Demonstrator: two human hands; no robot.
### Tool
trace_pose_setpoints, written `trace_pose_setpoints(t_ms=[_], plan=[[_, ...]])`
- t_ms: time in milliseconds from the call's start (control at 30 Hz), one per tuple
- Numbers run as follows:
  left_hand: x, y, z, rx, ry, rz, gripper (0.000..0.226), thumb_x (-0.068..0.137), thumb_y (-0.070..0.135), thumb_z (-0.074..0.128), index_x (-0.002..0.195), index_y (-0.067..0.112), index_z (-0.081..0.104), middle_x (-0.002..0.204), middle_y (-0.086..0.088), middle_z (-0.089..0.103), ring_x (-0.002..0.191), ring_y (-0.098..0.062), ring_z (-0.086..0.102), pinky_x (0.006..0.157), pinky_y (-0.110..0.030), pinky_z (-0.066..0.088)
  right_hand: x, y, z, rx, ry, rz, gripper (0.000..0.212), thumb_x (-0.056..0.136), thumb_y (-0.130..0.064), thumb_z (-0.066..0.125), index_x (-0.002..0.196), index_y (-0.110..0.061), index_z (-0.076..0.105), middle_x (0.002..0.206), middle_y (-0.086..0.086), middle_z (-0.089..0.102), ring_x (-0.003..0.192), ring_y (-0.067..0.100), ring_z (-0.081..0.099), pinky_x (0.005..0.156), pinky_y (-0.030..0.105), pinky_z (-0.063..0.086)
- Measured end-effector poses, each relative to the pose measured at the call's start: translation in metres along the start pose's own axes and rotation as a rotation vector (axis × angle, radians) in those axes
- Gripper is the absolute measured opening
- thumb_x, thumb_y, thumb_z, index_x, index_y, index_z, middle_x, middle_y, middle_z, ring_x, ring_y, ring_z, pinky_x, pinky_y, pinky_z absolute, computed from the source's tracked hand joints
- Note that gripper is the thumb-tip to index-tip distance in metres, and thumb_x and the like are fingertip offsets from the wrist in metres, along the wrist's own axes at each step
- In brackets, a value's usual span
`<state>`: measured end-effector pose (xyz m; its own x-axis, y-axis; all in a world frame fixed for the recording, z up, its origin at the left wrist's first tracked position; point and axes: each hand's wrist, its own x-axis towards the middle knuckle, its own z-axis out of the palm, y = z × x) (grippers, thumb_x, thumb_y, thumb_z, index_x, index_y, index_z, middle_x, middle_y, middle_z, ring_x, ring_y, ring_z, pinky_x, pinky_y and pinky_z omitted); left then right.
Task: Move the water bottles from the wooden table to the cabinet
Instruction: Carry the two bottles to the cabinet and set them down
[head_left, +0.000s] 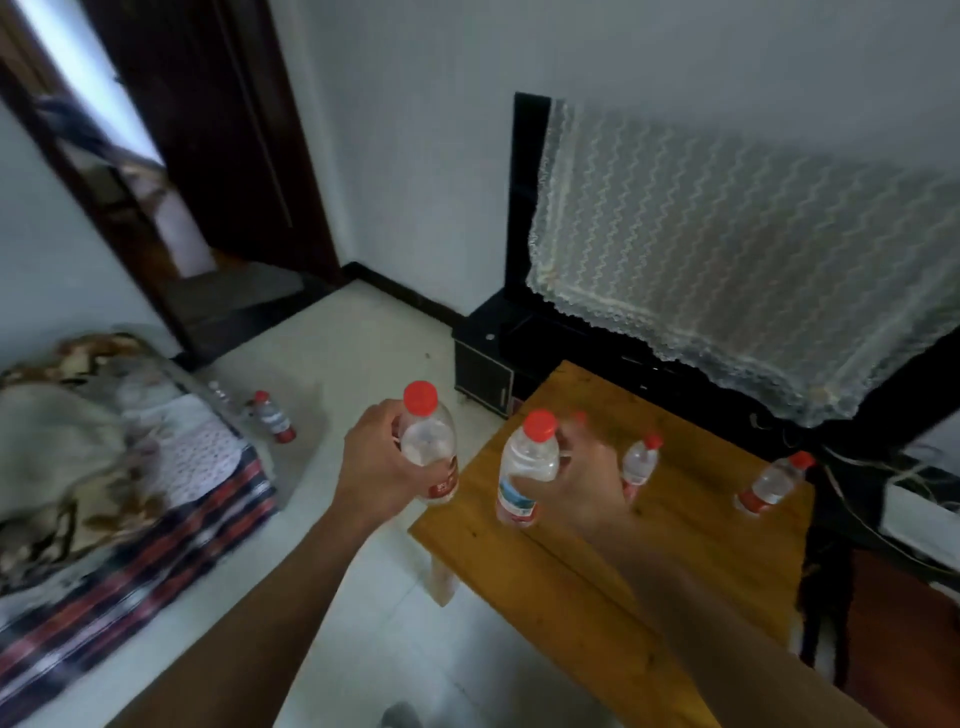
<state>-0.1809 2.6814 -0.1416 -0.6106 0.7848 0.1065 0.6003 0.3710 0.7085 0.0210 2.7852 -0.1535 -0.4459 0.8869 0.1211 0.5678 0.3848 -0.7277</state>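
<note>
Two bottles are lifted for carrying: the left hand (376, 462) wraps one bottle (430, 449), the right hand (582, 483) clasps another bottle (527, 467). Beyond the right hand, two remaining bottles (640, 462) stand on the wooden table (571, 571); the black cabinet (483, 364) lies farther ahead.

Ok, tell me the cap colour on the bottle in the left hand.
Red, on the bottle held by the left hand; head view.

No legible text on bottle labels (511, 499)

I see a lace cloth (727, 249) at two o'clock, a dark door (218, 135) at eleven, and a patterned blanket (78, 467) at nine.
</note>
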Motion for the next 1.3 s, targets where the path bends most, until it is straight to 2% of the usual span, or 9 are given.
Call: trace_pose_setpoints(t_ms=[100, 233, 333, 433, 567, 700, 800, 1000, 1300], plan=[[-0.021, -0.011, -0.028, 0.010, 0.067, -0.061, 0.064, 0.066, 0.032, 0.091, 0.118, 0.019, 0.055, 0.110, 0.006, 0.060, 0.103, -0.016, 0.059, 0.090, -0.032, 0.052, -0.001, -0.011, 0.016, 0.052, -0.082, -0.085, 0.042, 0.068, -0.039, 0.086, 0.095, -0.027, 0.055, 0.089, -0.012, 0.063, 0.078, 0.001, 0.061, 0.083, 0.031, 0.058], [-0.052, -0.034, -0.070, 0.024, 0.211, -0.110, 0.058, 0.061, 0.031, 0.092, 0.106, 0.020, 0.058, 0.101, 0.003, 0.065, 0.092, -0.019, 0.064, 0.080, -0.038, 0.058, -0.002, -0.043, 0.044, 0.110, -0.221, -0.140, 0.051, 0.069, -0.045, 0.084, 0.104, -0.035, 0.049, 0.102, -0.015, 0.061, 0.093, 0.005, 0.059, 0.090, 0.026, 0.051], [-0.081, -0.056, -0.104, 0.033, 0.288, -0.149, 0.059, 0.059, 0.034, 0.092, 0.106, 0.023, 0.059, 0.100, 0.005, 0.066, 0.088, -0.015, 0.064, 0.078, -0.040, 0.059, -0.012, -0.074, 0.066, 0.167, -0.340, -0.184, 0.053, 0.068, -0.039, 0.087, 0.110, -0.029, 0.055, 0.107, -0.011, 0.063, 0.097, 0.009, 0.061, 0.093, 0.031, 0.053], [-0.110, -0.079, -0.138, 0.024, 0.362, -0.203, 0.061, 0.058, 0.032, 0.093, 0.108, 0.022, 0.059, 0.102, 0.005, 0.067, 0.090, -0.014, 0.065, 0.079, -0.037, 0.059, -0.022, -0.108, 0.095, 0.234, -0.383, -0.231, 0.060, 0.060, -0.031, 0.091, 0.111, -0.028, 0.060, 0.106, -0.010, 0.067, 0.094, 0.009, 0.065, 0.087, 0.032, 0.056], [-0.154, -0.116, -0.184, 0.006, 0.465, -0.267, 0.060, 0.060, 0.025, 0.093, 0.108, 0.021, 0.058, 0.101, 0.007, 0.066, 0.090, -0.013, 0.064, 0.075, -0.026, 0.054, -0.051, -0.159, 0.135, 0.272, -0.447, -0.326, 0.056, 0.057, -0.028, 0.090, 0.103, -0.033, 0.059, 0.092, -0.018, 0.064, 0.084, 0.001, 0.063, 0.075, 0.019, 0.053], [-0.202, -0.160, -0.230, 0.006, 0.545, -0.317, 0.056, 0.058, 0.028, 0.092, 0.104, 0.022, 0.060, 0.100, 0.005, 0.067, 0.088, -0.014, 0.065, 0.074, -0.031, 0.057, -0.089, -0.210, 0.172, 0.285, -0.496, -0.412, 0.053, 0.056, -0.027, 0.090, 0.101, -0.032, 0.062, 0.090, -0.015, 0.068, 0.082, 0.001, 0.065, 0.072, 0.022, 0.054], [-0.235, -0.196, -0.269, 0.015, 0.578, -0.337, 0.060, 0.058, 0.031, 0.092, 0.108, 0.020, 0.061, 0.101, 0.005, 0.067, 0.090, -0.016, 0.064, 0.073, -0.029, 0.055, -0.124, -0.252, 0.199, 0.291, -0.520, -0.451, 0.050, 0.057, -0.024, 0.089, 0.099, -0.033, 0.063, 0.088, -0.016, 0.069, 0.080, -0.002, 0.065, 0.072, 0.023, 0.056], [-0.305, -0.274, -0.347, 0.019, 0.669, -0.374, 0.060, 0.053, 0.039, 0.087, 0.103, 0.021, 0.059, 0.099, 0.003, 0.065, 0.088, -0.016, 0.062, 0.075, -0.043, 0.058, -0.199, -0.338, 0.256, 0.286, -0.585, -0.541, 0.053, 0.058, -0.020, 0.090, 0.100, -0.036, 0.060, 0.090, -0.020, 0.067, 0.085, -0.010, 0.063, 0.069, 0.013, 0.049], [-0.381, -0.354, -0.423, 0.017, 0.835, -0.506, 0.055, 0.053, 0.039, 0.088, 0.096, 0.022, 0.058, 0.092, 0.004, 0.063, 0.083, -0.017, 0.060, 0.071, -0.045, 0.057, -0.267, -0.429, 0.345, 0.246, -0.728, -0.631, 0.052, 0.058, -0.023, 0.091, 0.098, -0.033, 0.059, 0.088, -0.019, 0.066, 0.081, -0.003, 0.063, 0.068, 0.016, 0.048]])
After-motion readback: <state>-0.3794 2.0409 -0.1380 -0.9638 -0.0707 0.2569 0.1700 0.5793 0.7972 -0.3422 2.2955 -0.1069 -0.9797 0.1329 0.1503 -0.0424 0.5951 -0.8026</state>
